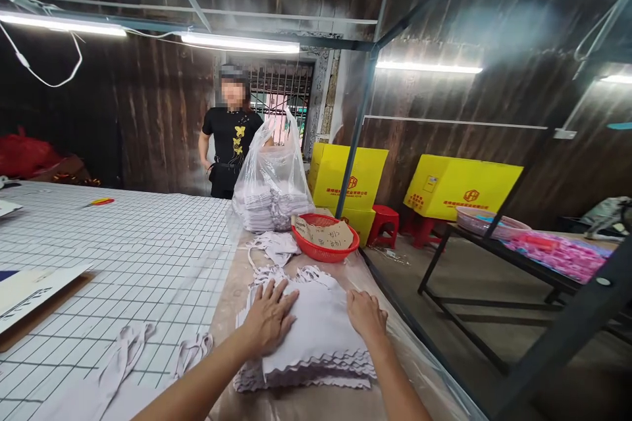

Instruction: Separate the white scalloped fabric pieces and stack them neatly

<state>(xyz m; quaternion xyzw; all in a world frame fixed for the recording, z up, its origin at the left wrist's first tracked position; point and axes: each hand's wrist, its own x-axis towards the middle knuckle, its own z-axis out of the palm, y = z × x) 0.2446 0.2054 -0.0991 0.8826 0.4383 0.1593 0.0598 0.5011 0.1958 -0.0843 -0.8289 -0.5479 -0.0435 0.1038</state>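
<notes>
A stack of pale lilac cloth pieces point(316, 325) with wavy edges and thin straps lies on the plastic-covered table edge. Flat on its upper left side rests my left hand point(269, 317), fingers spread. My right hand point(367, 314) touches the stack's right edge, its fingers bent and close together; nothing shows in them. Beyond the stack is a smaller pale piece with straps point(275, 247). More strapped cloth point(123, 368) lies at the lower left, partly behind my left forearm.
A red basket point(326, 253) with marked cardboard and a clear bag point(271, 204) of folded cloth stand farther back. A person point(234, 138) stands behind the table. A metal post point(356, 138) rises at the right edge; a board point(39, 293) lies left.
</notes>
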